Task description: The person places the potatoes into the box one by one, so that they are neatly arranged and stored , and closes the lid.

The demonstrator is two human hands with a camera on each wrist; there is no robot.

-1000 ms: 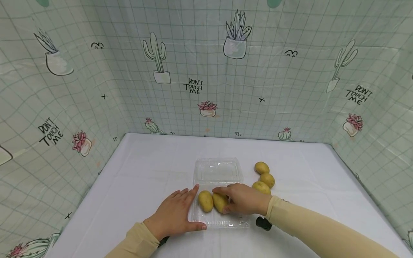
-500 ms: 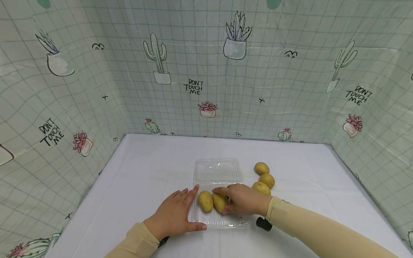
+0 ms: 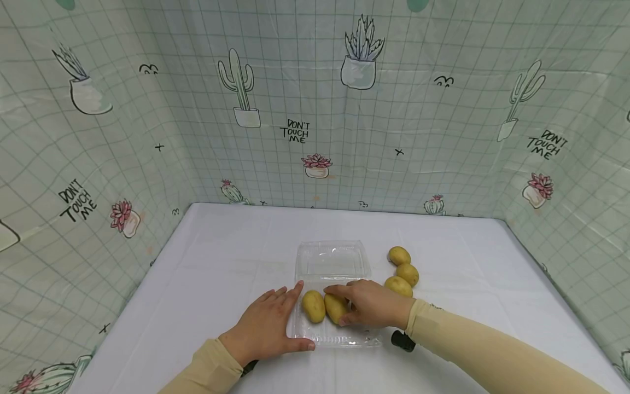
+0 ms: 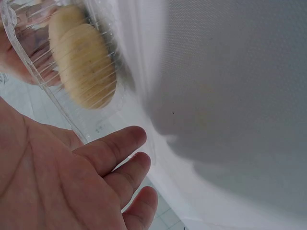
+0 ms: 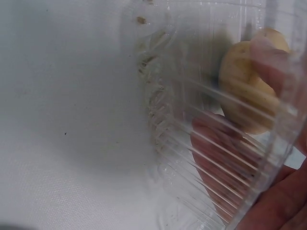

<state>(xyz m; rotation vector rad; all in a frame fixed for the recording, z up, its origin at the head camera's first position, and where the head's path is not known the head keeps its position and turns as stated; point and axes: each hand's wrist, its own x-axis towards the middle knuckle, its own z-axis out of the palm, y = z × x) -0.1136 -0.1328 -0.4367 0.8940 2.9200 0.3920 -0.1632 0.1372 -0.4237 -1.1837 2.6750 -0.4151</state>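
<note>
In the head view, a clear plastic clamshell box (image 3: pixel 344 341) lies on the white table with its lid (image 3: pixel 332 260) folded back. Two yellow potatoes sit side by side in its base: a left potato (image 3: pixel 313 306) and a right potato (image 3: pixel 334 308). My right hand (image 3: pixel 371 303) reaches over the box's right wall and grips the right potato between thumb and fingers; its thumb (image 5: pixel 271 60) lies on a potato in the right wrist view. My left hand (image 3: pixel 263 331) is spread along the box's left side, fingers straight, thumb near the front corner. The left wrist view shows a potato (image 4: pixel 88 67) through the ribbed wall.
To the right of the box lie three more potatoes: a back one (image 3: pixel 399 256), a middle one (image 3: pixel 407 275) and a front one (image 3: pixel 399 286) partly behind my right hand. A patterned curtain (image 3: pixel 320 98) hangs behind the white-covered table (image 3: pixel 236 246) and along both sides.
</note>
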